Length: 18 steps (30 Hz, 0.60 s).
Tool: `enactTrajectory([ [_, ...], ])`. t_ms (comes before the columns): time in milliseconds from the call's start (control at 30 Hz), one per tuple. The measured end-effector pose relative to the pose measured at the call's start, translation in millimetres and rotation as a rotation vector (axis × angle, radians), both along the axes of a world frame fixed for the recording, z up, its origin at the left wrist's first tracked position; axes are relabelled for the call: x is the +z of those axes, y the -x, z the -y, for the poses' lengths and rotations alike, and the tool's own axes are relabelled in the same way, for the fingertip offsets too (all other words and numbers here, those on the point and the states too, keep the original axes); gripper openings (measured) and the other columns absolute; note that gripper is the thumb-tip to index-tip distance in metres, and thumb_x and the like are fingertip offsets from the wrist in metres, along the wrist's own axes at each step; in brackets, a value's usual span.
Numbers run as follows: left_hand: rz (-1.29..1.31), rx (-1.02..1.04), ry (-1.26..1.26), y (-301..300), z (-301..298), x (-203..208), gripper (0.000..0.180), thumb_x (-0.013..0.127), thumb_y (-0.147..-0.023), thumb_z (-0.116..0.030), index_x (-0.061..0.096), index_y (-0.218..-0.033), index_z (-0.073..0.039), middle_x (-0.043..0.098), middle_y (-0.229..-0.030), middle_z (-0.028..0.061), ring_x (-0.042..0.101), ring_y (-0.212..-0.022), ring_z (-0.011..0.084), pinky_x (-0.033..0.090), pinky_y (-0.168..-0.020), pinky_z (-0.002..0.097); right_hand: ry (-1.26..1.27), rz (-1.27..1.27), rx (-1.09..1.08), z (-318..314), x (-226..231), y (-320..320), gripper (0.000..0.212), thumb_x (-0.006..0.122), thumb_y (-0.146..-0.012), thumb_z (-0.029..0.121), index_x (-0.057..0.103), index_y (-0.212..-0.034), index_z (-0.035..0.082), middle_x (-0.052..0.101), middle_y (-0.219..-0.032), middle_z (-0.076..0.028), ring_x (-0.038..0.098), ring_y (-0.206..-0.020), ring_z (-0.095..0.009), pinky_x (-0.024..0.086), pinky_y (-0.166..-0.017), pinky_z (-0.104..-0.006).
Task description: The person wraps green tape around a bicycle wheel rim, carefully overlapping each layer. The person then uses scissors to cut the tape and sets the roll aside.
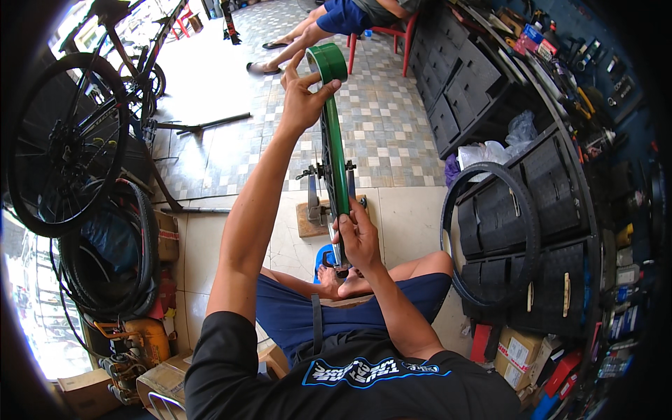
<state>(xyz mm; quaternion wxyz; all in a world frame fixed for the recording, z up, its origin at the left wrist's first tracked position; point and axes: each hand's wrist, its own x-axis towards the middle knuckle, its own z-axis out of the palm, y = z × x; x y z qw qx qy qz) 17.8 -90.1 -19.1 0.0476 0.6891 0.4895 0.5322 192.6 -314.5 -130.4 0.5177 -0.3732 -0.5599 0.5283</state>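
Note:
A bicycle wheel, its rim (338,253) seen edge-on, stands upright in front of me in a metal stand (315,208) on a small wooden block (308,225). A strip of green tape (334,150) runs along the wheel toward me from a wide green tape roll (334,64). My left hand (305,99), arm stretched far forward, grips that roll with the thumb on its near side and fingers round its left side. Closer to me, my right hand (358,239) pinches the near part of the strip against the rim.
Bicycles (66,140) and hung tires (143,245) crowd the left side. On the right, a loose tire (528,231) leans against black drawers (525,203). Ahead, a person (343,17) sits on a red chair (399,35). Cardboard boxes (516,357) flank me.

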Motion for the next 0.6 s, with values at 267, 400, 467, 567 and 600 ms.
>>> enactTrajectory([
  [267,-0.025,0.041,-0.025,-2,-2,-8,0.033,0.081,-0.086,-0.041,0.081,-0.110,-0.019,0.032,-0.158,0.0194,0.026,-0.145,0.0416,0.026,-0.117,0.0542,-0.003,0.015,-0.007,1,-1,-1,0.046,0.049,-0.106,0.014,0.044,-0.150,0.004,0.063,-0.088,-0.004,0.062,-0.067,-0.008,0.053,-0.061,-0.0238],
  [400,-0.024,0.068,-0.017,-2,-2,-10,0.033,0.082,-0.085,-0.039,0.081,-0.110,-0.017,0.029,-0.160,0.0219,0.024,-0.145,0.0435,0.026,-0.118,0.0541,0.002,0.031,-0.006,1,2,-1,0.045,0.049,-0.106,0.014,0.045,-0.150,0.004,0.063,-0.088,-0.004,0.063,-0.068,-0.008,0.053,-0.062,-0.0238],
  [467,-0.004,0.051,-0.007,-3,-2,-10,0.033,0.083,-0.084,-0.038,0.082,-0.108,-0.015,0.026,-0.162,0.0241,0.019,-0.145,0.0463,0.024,-0.118,0.0552,-0.008,0.030,-0.012,0,2,-1,0.045,0.049,-0.106,0.014,0.045,-0.151,0.004,0.063,-0.088,-0.004,0.063,-0.068,-0.009,0.053,-0.062,-0.0239],
  [567,-0.005,0.108,0.014,-6,-3,-13,0.034,0.083,-0.084,-0.037,0.081,-0.109,-0.014,0.027,-0.162,0.0251,0.022,-0.146,0.0463,0.026,-0.118,0.0539,-0.020,0.022,-0.012,-1,1,-1,0.046,0.050,-0.107,0.015,0.044,-0.151,0.003,0.063,-0.088,-0.005,0.063,-0.067,-0.009,0.053,-0.062,-0.0240],
  [600,-0.009,0.119,-0.002,-7,-4,-14,0.035,0.083,-0.084,-0.037,0.081,-0.109,-0.013,0.032,-0.159,0.0260,0.029,-0.143,0.0455,0.030,-0.116,0.0524,-0.024,0.018,-0.010,-1,1,-1,0.046,0.050,-0.107,0.015,0.044,-0.151,0.003,0.063,-0.088,-0.005,0.063,-0.067,-0.009,0.053,-0.062,-0.0241],
])
